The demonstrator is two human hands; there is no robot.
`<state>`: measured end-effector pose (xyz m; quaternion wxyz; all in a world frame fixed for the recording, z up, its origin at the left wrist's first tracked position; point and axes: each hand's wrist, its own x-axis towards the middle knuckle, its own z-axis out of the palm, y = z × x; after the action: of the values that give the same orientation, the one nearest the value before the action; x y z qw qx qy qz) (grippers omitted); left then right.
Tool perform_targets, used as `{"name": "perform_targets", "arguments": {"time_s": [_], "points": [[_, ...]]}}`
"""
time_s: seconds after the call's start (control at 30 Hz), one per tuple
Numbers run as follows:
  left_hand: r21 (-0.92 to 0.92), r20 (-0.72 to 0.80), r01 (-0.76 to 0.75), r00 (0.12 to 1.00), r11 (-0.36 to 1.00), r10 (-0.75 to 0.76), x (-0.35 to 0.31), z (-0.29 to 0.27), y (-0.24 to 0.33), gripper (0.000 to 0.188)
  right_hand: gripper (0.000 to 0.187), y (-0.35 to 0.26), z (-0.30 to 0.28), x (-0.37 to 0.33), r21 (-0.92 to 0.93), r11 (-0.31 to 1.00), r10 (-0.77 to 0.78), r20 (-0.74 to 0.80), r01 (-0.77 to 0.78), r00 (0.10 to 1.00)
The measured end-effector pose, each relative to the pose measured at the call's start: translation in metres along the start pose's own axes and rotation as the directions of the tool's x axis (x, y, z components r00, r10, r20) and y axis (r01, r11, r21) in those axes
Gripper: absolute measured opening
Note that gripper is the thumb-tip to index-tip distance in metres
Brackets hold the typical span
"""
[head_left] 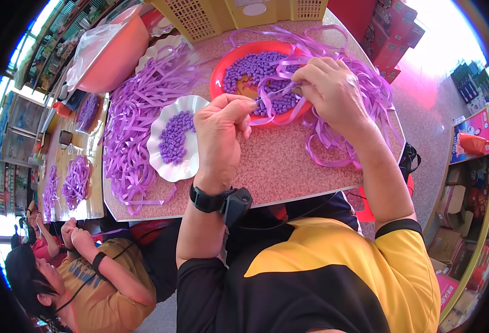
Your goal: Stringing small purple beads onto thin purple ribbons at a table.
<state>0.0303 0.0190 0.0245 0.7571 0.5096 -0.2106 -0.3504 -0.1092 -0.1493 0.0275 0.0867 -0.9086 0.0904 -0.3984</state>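
Head view sets the speckled table (289, 158) beneath the left hand (219, 130) and right hand (334, 94). Left of the left hand spreads a ribbon heap (128, 133), whether finished unclear; more ribbons (375, 91) lie beyond the right. Ahead sits the red plate (217, 83); beside the left wrist, the white dish (155, 133). One strand (261, 91) between the hands, pinched by the right and apparently the left, looks unfinished; loose purple beads (255, 64) seem unused.
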Motion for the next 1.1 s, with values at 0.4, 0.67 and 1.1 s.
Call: {"name": "perform_targets", "arguments": {"time_s": [0.4,0.67,1.1], "points": [[0.076,0.055,0.039,0.998,0.996,-0.043,-0.002,0.003,-0.004,0.004,0.009,-0.027,0.000,-0.002,-0.053,0.979,-0.198,0.033,0.199,0.980],[0.135,0.094,0.002,0.995,0.991,-0.014,-0.005,0.009,-0.002,0.017,0.012,-0.022,-0.001,-0.005,0.106,0.991,-0.083,0.056,0.077,0.995],[0.277,0.067,-0.048,0.997,0.960,0.031,-0.010,0.015,0.003,0.014,0.010,-0.019,-0.006,-0.004,0.226,0.972,-0.080,0.085,0.059,0.993]]}}
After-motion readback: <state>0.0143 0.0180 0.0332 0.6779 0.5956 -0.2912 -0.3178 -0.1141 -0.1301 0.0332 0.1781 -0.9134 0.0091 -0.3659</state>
